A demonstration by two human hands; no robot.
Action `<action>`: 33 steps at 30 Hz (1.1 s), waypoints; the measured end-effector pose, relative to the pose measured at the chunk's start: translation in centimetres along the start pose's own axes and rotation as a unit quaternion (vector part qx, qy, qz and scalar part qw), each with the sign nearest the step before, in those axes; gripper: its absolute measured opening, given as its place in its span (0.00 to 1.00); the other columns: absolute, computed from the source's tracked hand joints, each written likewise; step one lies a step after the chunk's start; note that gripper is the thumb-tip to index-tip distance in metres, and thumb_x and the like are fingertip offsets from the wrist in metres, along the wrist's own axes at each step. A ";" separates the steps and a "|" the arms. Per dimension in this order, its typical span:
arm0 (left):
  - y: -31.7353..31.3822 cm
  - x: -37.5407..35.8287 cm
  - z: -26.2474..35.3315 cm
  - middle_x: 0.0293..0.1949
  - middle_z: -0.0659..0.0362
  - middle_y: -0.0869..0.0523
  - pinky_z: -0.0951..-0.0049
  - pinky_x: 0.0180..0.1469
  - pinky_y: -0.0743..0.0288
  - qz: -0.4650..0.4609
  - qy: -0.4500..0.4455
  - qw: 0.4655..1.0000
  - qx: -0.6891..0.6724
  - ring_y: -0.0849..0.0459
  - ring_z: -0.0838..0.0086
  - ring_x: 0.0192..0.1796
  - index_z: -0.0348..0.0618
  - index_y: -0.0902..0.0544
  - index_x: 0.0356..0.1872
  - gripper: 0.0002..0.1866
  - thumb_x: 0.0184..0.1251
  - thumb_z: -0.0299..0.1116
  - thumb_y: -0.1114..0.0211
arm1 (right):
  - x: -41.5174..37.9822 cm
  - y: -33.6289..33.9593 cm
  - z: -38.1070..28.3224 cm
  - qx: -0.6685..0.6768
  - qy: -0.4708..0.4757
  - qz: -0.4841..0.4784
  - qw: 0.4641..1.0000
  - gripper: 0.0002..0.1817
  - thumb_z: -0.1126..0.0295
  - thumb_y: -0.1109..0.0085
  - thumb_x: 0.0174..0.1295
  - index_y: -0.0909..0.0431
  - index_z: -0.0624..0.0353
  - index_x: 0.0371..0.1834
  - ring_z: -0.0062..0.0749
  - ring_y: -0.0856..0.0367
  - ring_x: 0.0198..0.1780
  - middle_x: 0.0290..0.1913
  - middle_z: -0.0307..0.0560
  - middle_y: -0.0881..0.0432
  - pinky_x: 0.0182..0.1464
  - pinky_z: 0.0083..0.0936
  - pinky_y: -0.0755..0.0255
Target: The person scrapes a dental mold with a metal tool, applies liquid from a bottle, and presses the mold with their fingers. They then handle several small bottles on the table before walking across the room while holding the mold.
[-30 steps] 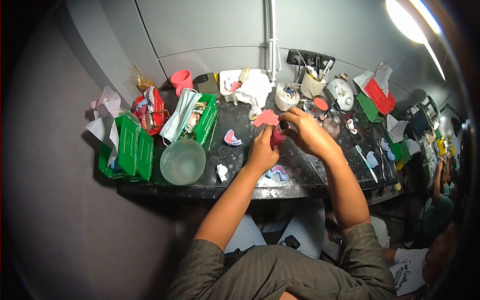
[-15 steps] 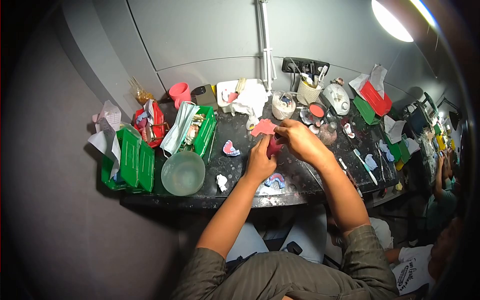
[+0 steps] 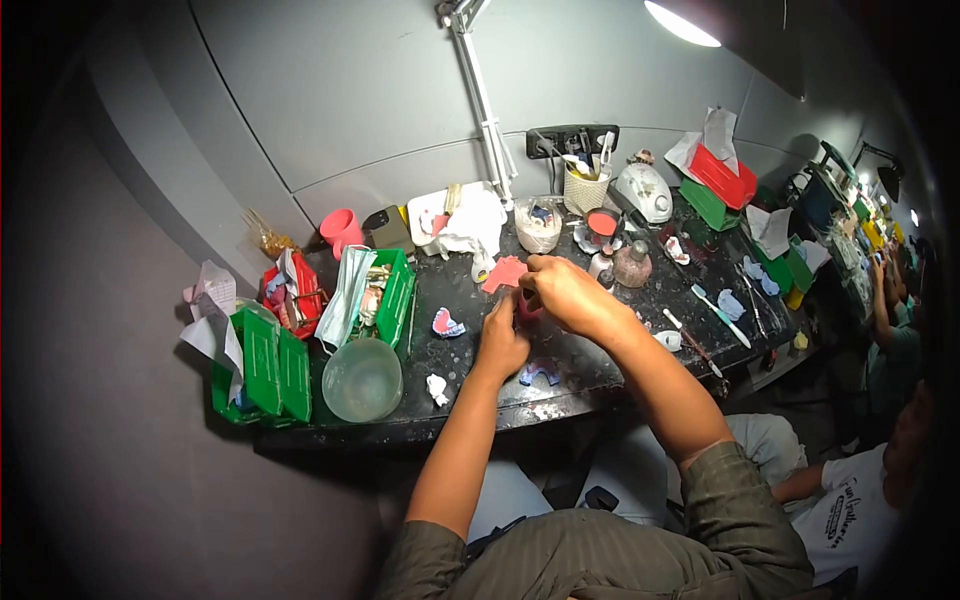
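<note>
My left hand (image 3: 503, 342) is closed around a dark pink piece (image 3: 527, 312), mostly hidden between my two hands. Just above it, my right hand (image 3: 572, 296) has its fingers pinched together. What those fingers hold is hidden. Beyond my fingertips is a flat pink sheet with ragged edges, like wax (image 3: 506, 273). To the left on the bench lies a pink denture with teeth and a blue part (image 3: 447, 323). A blue arch-shaped piece (image 3: 540, 373) rests on the near side, below my hands.
A frosted bowl (image 3: 362, 382) stands near the left front edge, beside green boxes (image 3: 258, 362) and a face mask (image 3: 348, 295). Behind are a white tray (image 3: 425, 205), a jar (image 3: 538, 228) and a holder with brushes (image 3: 585, 190). Toothbrush (image 3: 722, 318) at right; a person sits there.
The view has turned, so the bench looks tilted and the lamp arm leans. Both hands stay close together, with the dark pink piece now more covered.
</note>
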State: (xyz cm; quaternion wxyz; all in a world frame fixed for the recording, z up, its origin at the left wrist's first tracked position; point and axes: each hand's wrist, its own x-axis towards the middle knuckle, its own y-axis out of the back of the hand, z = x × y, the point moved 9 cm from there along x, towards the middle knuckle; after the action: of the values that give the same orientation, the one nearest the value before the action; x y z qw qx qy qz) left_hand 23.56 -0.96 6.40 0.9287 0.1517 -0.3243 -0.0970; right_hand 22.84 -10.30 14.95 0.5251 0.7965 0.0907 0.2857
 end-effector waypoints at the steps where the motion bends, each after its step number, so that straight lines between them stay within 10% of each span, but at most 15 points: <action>1: -0.1 0.0 0.0 0.48 0.39 0.13 0.50 0.54 0.20 0.000 0.001 1.000 0.000 0.13 0.40 0.53 0.35 0.23 0.63 0.28 0.56 0.14 0.38 | -0.2 0.4 -0.2 -0.031 -0.009 0.007 0.999 0.10 0.76 0.28 0.51 0.16 0.69 0.35 0.59 0.15 0.45 0.41 0.61 0.17 0.50 0.45 0.19; 10: 0.9 -0.3 0.0 0.48 0.39 0.13 0.50 0.55 0.21 0.058 -0.024 0.997 0.037 0.14 0.39 0.53 0.33 0.23 0.58 0.23 0.59 0.15 0.36 | -0.5 -1.3 0.8 -0.057 -0.113 0.068 0.990 0.18 0.72 0.27 0.54 0.20 0.75 0.42 0.63 0.13 0.48 0.43 0.70 0.15 0.53 0.47 0.19; 12: 3.5 -0.9 -3.3 0.46 0.38 0.13 0.48 0.53 0.22 0.164 0.134 0.977 0.040 0.15 0.37 0.51 0.33 0.23 0.55 0.20 0.61 0.20 0.30 | -1.2 -1.7 2.9 0.067 -0.188 0.123 0.972 0.19 0.72 0.27 0.56 0.21 0.76 0.44 0.67 0.15 0.50 0.45 0.72 0.15 0.55 0.49 0.21; 14: 4.6 -1.1 -3.7 0.43 0.44 0.10 0.57 0.49 0.19 0.200 0.127 0.968 0.078 0.09 0.53 0.45 0.34 0.20 0.52 0.19 0.61 0.20 0.25 | -2.3 -3.2 4.7 0.113 -0.259 0.080 0.956 0.16 0.75 0.31 0.58 0.21 0.75 0.45 0.67 0.15 0.51 0.46 0.72 0.14 0.57 0.49 0.23; 16: 4.5 -0.9 -4.1 0.46 0.37 0.14 0.46 0.51 0.24 0.190 0.115 0.973 0.065 0.15 0.36 0.50 0.34 0.23 0.54 0.21 0.62 0.24 0.26 | -3.5 -6.3 6.7 0.176 -0.303 0.004 0.937 0.15 0.77 0.37 0.58 0.20 0.71 0.48 0.61 0.13 0.53 0.46 0.68 0.13 0.57 0.47 0.22; 27: 2.7 -0.4 -5.5 0.44 0.40 0.12 0.51 0.49 0.20 0.130 0.111 0.985 0.025 0.12 0.43 0.46 0.33 0.20 0.57 0.23 0.62 0.25 0.24 | -6.7 -6.3 5.6 0.237 -0.320 0.081 0.913 0.17 0.81 0.25 0.55 0.18 0.69 0.48 0.53 0.11 0.41 0.35 0.62 0.13 0.46 0.37 0.19; 33: 1.9 -0.1 -4.4 0.46 0.41 0.10 0.57 0.55 0.18 0.089 0.102 0.989 0.053 0.09 0.50 0.50 0.31 0.18 0.58 0.23 0.62 0.26 0.24 | -10.7 -0.4 2.4 0.278 -0.248 0.202 0.906 0.21 0.77 0.22 0.57 0.14 0.59 0.55 0.26 0.15 0.36 0.36 0.47 0.12 0.44 0.26 0.19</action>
State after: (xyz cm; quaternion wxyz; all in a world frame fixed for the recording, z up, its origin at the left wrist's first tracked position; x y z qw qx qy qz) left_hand 26.38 1.80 3.70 0.9525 0.1804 -0.2447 0.0190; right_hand 15.44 -16.75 10.04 0.2193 0.9564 -0.1296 0.1426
